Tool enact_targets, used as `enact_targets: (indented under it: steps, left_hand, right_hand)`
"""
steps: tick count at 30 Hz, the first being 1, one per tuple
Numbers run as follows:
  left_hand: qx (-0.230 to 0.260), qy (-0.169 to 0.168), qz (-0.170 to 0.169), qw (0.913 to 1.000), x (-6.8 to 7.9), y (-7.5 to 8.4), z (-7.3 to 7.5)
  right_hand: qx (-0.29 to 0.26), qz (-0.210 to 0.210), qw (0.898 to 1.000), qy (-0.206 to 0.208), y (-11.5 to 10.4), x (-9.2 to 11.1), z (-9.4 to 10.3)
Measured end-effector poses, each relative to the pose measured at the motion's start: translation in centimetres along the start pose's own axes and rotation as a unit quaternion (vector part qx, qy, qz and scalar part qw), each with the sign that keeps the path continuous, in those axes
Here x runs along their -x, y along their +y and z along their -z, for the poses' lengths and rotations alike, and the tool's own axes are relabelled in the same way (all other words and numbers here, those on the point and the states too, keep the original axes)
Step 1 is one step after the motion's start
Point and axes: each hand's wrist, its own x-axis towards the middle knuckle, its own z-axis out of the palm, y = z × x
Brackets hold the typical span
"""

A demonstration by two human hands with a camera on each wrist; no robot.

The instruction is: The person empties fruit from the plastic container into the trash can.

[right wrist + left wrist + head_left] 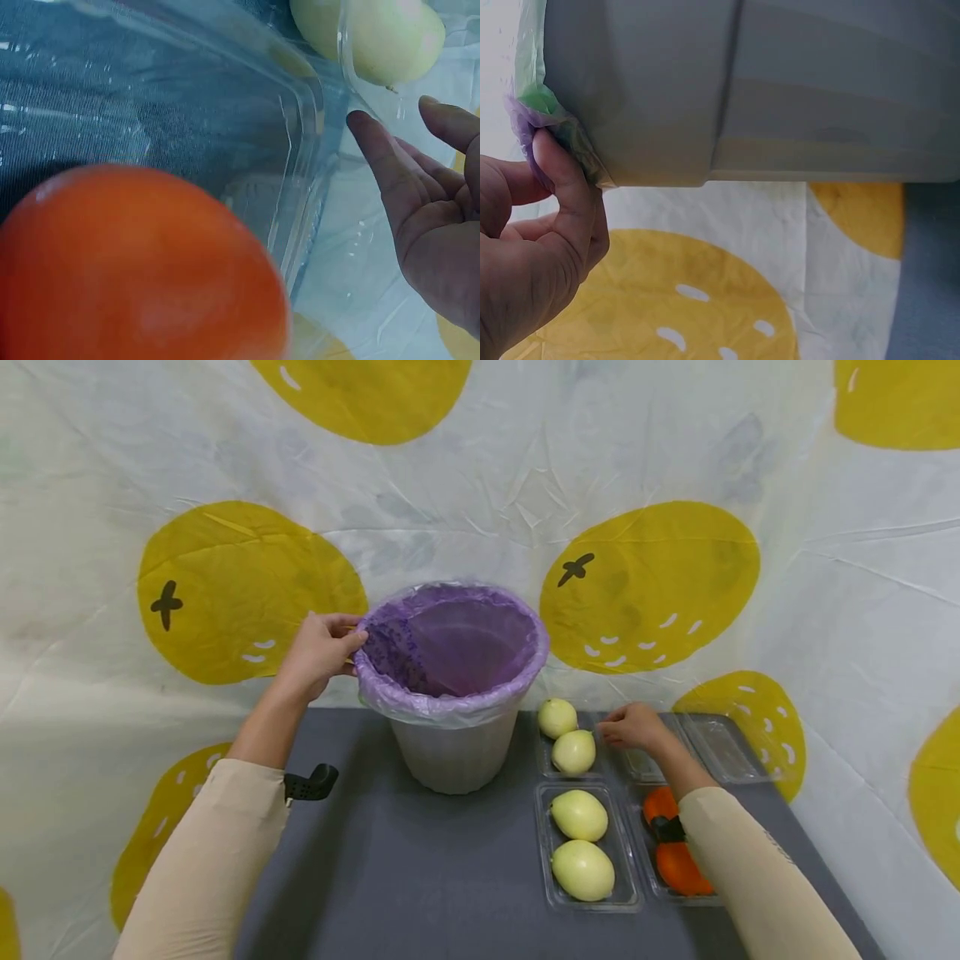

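Note:
A grey bin [450, 756] stands on the dark table, lined with a purple plastic bag [442, 700] folded over its rim. My left hand [321, 647] pinches the bag at the rim's left side; in the left wrist view, its curled fingers [564, 176] meet the bunched plastic. On the other side, my right hand [636, 727] is beside a clear container [546, 767] with two pale yellow fruits [574, 752]. Its fingers [386, 161] reach toward that container's edge, thumb apart from them. Whether they touch the edge, I cannot tell.
Nearer me, another clear tray [628, 893] has two pale yellow fruits [582, 870]. To its right, orange fruits [681, 870] lie in a tray partly hidden by my right forearm. More clear plastic trays [723, 747] are at the back right. A fruit-patterned cloth [480, 485] hangs behind.

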Motion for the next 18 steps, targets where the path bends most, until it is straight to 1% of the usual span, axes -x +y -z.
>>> enact_targets:
  steps: [3,9,12,18]
  left_hand:
    - [0.000,0.000,0.002,1.0000,0.0,0.1,0.0]
    - [0.009,0.003,0.001,1.0000,-0.2,0.1,-0.1]
    - [0.012,0.003,0.004,0.9999,-0.2,0.0,-0.1]
    - [0.010,0.002,0.006,0.9999,-0.2,-0.1,0.0]
  right_hand:
    - [0.013,0.003,1.000,-0.007,0.1,-0.2,-0.1]
    - [0.001,-0.009,1.000,-0.026,0.3,-0.9,-0.1]
    - [0.009,-0.010,1.000,-0.028,0.4,-1.2,-0.4]
    - [0.006,-0.009,0.999,-0.038,0.3,-1.2,-1.1]
